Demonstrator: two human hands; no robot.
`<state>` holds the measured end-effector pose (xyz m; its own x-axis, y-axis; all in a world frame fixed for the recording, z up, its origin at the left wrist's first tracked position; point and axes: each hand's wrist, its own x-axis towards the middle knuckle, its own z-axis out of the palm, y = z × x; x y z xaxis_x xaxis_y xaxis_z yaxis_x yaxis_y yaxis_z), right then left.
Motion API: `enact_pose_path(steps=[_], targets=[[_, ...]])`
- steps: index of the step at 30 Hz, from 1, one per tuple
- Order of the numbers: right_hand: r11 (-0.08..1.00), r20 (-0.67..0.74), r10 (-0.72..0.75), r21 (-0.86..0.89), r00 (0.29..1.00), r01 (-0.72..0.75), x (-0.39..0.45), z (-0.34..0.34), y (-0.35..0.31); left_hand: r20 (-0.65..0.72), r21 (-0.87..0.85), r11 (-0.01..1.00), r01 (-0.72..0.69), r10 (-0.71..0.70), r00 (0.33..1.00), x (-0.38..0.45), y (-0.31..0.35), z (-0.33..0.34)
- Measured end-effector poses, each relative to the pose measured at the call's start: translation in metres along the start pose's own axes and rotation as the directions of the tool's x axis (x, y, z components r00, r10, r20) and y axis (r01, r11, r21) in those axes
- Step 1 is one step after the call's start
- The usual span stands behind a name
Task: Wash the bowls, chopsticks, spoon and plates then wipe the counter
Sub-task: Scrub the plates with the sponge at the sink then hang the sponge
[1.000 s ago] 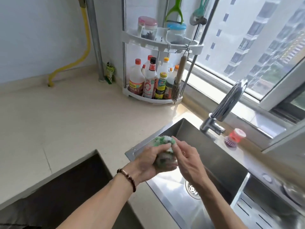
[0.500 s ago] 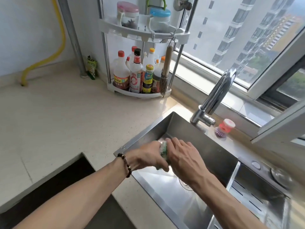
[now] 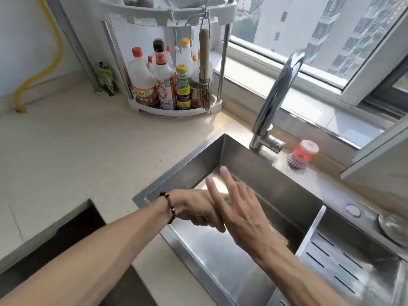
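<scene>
Scrubber (image 3: 226, 198): only a green sliver visible, squeezed between both hands over left part of sink (image 3: 293, 195); rest hidden. No bowls, chopsticks, spoon or plates in view.

Left to right:
- Yellow hose (image 3: 54, 51) on far-left wall, grey pipe (image 3: 75, 47) beside it, small green packet (image 3: 107, 79) at pipe foot.
- Beige counter (image 3: 66, 151), dry-looking, dark cutout at near-left edge.
- White corner rack (image 3: 174, 62) holding sauce bottles (image 3: 163, 85); bamboo whisk brush (image 3: 205, 74) hanging from hook on its right.
- Left hand (image 3: 194, 208), beaded bracelet (image 3: 171, 208) on wrist, fingers curled round scrubber from below.
- Right hand (image 3: 240, 210) laid over top, fingers straight and spread, palm pressing down on scrubber; blurred.
- Chrome faucet (image 3: 276, 96) behind basin, no water seen running.
- Red-topped dish brush (image 3: 301, 154) on sink ledge just right of faucet base.
- Perforated drain tray (image 3: 344, 261) at far right, round metal piece (image 3: 393, 226) at its far edge, too cut off to name.

Step, judged: wringing or working up scrubber between palms, likely late in washing or prepping for counter wipe; cannot tell which, dishes out of view.

Next move calls for: firm one-hand grip on scrubber, other hand freed for faucet lever or dish; swing left onto counter if wiping.
</scene>
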<state>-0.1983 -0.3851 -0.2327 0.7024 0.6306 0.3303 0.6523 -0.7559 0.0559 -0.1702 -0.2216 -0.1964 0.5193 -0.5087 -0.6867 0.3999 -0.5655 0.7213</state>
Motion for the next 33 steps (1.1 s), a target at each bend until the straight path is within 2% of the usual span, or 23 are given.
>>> enact_pose_path(steps=[1,2,4,6,9,10,13,15,16,18,20,22,24,25,27,29,31,33], targets=[[0.998,-0.035,-0.006,-0.064,0.999,0.004,0.000,0.001,0.002,0.031,0.003,1.000,0.003,-0.003,1.000,0.005,0.000,0.001],[0.996,-0.024,0.014,-0.088,1.000,-0.016,0.003,0.003,0.004,0.007,0.042,0.999,0.019,-0.019,1.000,0.010,0.001,0.003],[0.996,0.079,0.087,-0.015,0.993,-0.086,0.005,0.003,0.011,-0.143,0.241,0.967,0.077,-0.043,0.989,0.026,0.004,0.014],[0.982,0.173,0.154,0.087,0.973,-0.170,0.009,0.012,0.018,-0.336,0.461,0.875,0.148,0.018,0.942,0.038,0.005,0.024],[0.964,0.339,0.229,0.050,0.913,-0.260,0.020,0.008,0.026,-0.513,0.681,0.678,0.278,0.170,0.841,0.044,0.010,0.034],[0.953,0.364,0.263,0.043,0.894,-0.298,0.022,0.007,0.028,-0.524,0.728,0.619,0.293,0.229,0.820,0.044,0.013,0.035],[0.853,0.604,0.345,0.117,0.718,-0.508,0.030,0.006,0.035,-0.490,0.834,0.452,0.317,0.340,0.803,0.048,0.017,0.029],[0.781,0.660,0.359,0.175,0.660,-0.600,0.035,0.007,0.040,-0.450,0.879,0.356,0.319,0.394,0.801,0.050,0.019,0.025],[0.752,0.692,0.353,0.191,0.630,-0.631,0.038,0.007,0.044,-0.441,0.887,0.341,0.312,0.424,0.791,0.050,0.019,0.024],[0.725,0.748,0.310,0.213,0.586,-0.655,0.040,0.011,0.052,-0.456,0.875,0.382,0.298,0.443,0.772,0.052,0.020,0.024],[0.747,0.738,0.290,0.224,0.609,-0.626,0.038,0.015,0.057,-0.497,0.824,0.484,0.296,0.366,0.787,0.054,0.024,0.024],[0.790,0.656,0.311,0.223,0.687,-0.571,0.033,0.017,0.056,-0.527,0.702,0.641,0.309,0.176,0.831,0.057,0.030,0.020],[0.850,0.536,0.324,0.197,0.780,-0.489,0.023,0.017,0.050,-0.424,0.468,0.839,0.277,-0.061,0.904,0.060,0.033,0.009],[0.893,0.448,0.305,0.172,0.840,-0.416,0.017,0.016,0.046,-0.348,0.340,0.900,0.272,-0.148,0.926,0.061,0.034,0.005],[0.967,0.216,0.218,0.084,0.952,-0.241,0.003,0.017,0.040,-0.217,0.178,0.951,0.253,-0.213,0.953,0.057,0.033,0.000],[0.992,0.032,0.116,0.047,0.993,-0.117,-0.006,0.020,0.037,-0.078,0.077,0.980,0.186,-0.180,0.981,0.053,0.032,0.000],[0.997,-0.023,0.063,0.042,0.998,-0.062,-0.004,0.021,0.042,-0.033,0.063,0.989,0.134,-0.132,0.991,0.052,0.032,0.003],[0.997,0.030,0.063,0.050,0.998,-0.064,0.005,0.018,0.050,-0.119,0.145,0.981,0.125,-0.108,0.987,0.055,0.035,0.008]])
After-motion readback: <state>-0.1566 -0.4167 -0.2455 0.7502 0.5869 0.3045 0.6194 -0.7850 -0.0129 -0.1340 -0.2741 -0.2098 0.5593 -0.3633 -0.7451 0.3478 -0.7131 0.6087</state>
